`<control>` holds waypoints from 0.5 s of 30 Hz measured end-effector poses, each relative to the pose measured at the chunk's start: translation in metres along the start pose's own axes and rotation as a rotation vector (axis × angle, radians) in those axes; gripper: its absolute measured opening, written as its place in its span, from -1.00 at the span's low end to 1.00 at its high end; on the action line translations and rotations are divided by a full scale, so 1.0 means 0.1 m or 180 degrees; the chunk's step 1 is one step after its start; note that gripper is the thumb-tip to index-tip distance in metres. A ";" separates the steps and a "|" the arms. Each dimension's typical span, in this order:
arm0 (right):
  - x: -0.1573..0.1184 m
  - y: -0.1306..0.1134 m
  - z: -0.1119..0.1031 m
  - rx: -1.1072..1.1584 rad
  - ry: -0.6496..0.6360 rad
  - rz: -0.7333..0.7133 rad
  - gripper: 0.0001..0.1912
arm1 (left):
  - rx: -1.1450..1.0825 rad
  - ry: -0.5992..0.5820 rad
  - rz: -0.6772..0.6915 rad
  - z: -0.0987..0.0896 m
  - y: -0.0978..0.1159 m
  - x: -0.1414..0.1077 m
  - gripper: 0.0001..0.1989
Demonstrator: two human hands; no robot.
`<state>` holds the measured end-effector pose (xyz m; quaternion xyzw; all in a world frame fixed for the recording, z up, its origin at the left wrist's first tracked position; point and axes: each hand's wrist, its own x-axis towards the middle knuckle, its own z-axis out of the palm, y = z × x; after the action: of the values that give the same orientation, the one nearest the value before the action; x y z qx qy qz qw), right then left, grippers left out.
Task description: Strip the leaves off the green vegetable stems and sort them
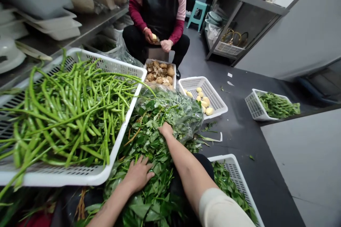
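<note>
A large heap of leafy greens (151, 142) lies in front of me, its far part inside a clear plastic bag (186, 113). My left hand (138, 173) rests on the near leaves, palm down and fingers spread. Farther out, my right hand (166, 129) is closed at the greens by the bag's opening; its fingertips are sunk among the leaves, and what they grip is hidden. Left of the heap, a white basket (117, 159) holds long green stems (71, 110). Another white basket (239, 173) with leaves (231, 188) stands at my lower right.
A person in a black apron (160, 7) sits opposite, holding a peeled potato, behind a basket of brown potatoes (161, 74). Peeled potatoes (205, 102) lie in a basket beside it. Greens fill a basket (257, 106) at right. A metal shelf (93, 25) runs along the left.
</note>
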<state>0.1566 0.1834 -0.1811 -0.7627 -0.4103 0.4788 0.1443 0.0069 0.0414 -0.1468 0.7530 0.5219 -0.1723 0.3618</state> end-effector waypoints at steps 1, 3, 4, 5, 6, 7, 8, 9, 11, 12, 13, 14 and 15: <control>0.00 0.02 -0.01 0.0068 0.0014 -0.0045 -0.80 | -0.0059 0.0125 -0.0015 -0.02 0.01 -0.04 -0.55; -0.06 0.05 -0.10 0.0267 -0.0026 -0.0239 -0.84 | -0.0276 0.0663 0.0053 -0.08 0.05 -0.14 -0.56; -0.11 0.05 -0.17 0.0389 -0.0072 -0.0374 -0.84 | -0.0464 0.1087 0.0144 -0.14 0.07 -0.19 -0.57; -0.19 0.05 -0.25 0.0519 -0.0134 -0.0519 -0.82 | -0.0694 0.1553 0.0254 -0.22 0.10 -0.24 -0.60; -0.28 0.04 -0.34 0.0644 -0.0206 -0.0662 -0.79 | -0.0945 0.2000 0.0354 -0.32 0.12 -0.28 -0.62; -0.38 0.04 -0.43 0.0743 -0.0278 -0.0794 -0.77 | -0.1193 0.2400 0.0420 -0.44 0.15 -0.33 -0.64; -0.48 0.03 -0.54 0.0875 -0.0345 -0.0930 -0.75 | -0.1423 0.2727 0.0442 -0.58 0.19 -0.38 -0.67; -0.60 0.01 -0.64 0.1073 -0.0408 -0.1085 -0.73 | -0.1609 0.2959 0.0433 -0.72 0.23 -0.43 -0.69; -0.82 -0.02 -0.83 0.1629 -0.0506 -0.1459 -0.71 | -0.1855 0.3239 0.0368 -1.00 0.35 -0.54 -0.71; -0.92 -0.03 -0.91 0.1909 -0.0541 -0.1651 -0.70 | -0.1941 0.3308 0.0329 -1.11 0.41 -0.60 -0.72; -1.02 -0.04 -0.98 0.2123 -0.0565 -0.1816 -0.71 | -0.2018 0.3334 0.0299 -1.20 0.48 -0.65 -0.71; -1.11 -0.05 -1.03 0.2237 -0.0575 -0.1933 -0.71 | -0.2085 0.3313 0.0285 -1.27 0.56 -0.70 -0.71; -1.20 -0.05 -1.07 0.2241 -0.0574 -0.1994 -0.72 | -0.2139 0.3267 0.0285 -1.31 0.63 -0.75 -0.70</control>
<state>0.2204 0.1131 -0.0514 -0.4625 -0.4441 0.5863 0.4950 0.0189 0.0750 0.0126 0.6059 0.6231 0.4015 0.2889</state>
